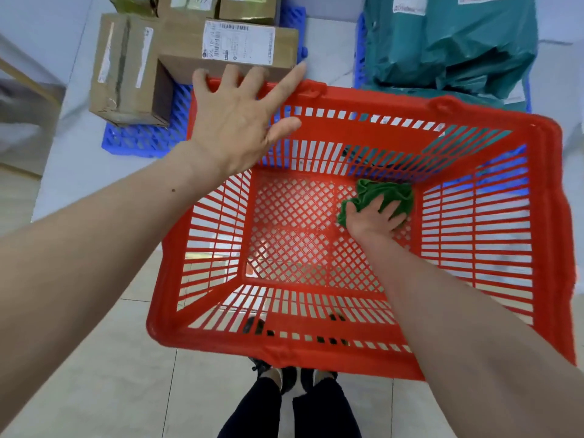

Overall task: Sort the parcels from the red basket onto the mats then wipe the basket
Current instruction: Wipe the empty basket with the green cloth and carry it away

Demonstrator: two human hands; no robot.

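The red basket (pixel 493 235) fills the middle of the view, with no parcels inside it. My right hand (pixel 374 216) reaches down to its latticed floor and presses a crumpled green cloth (pixel 384 192) against the far right part of the bottom. My left hand (pixel 240 115) rests with fingers spread on the basket's far left rim corner, steadying it. Cardboard parcels (pixel 132 71) sit on a blue mat (pixel 142 139) at the upper left. Green plastic mailer bags (pixel 458 42) lie on another blue mat (pixel 358 58) at the upper right.
Pale tiled floor lies under and around the basket. My legs and dark shoes (pixel 284 377) show below its near edge. A wooden frame edge (pixel 28 80) runs at the far left.
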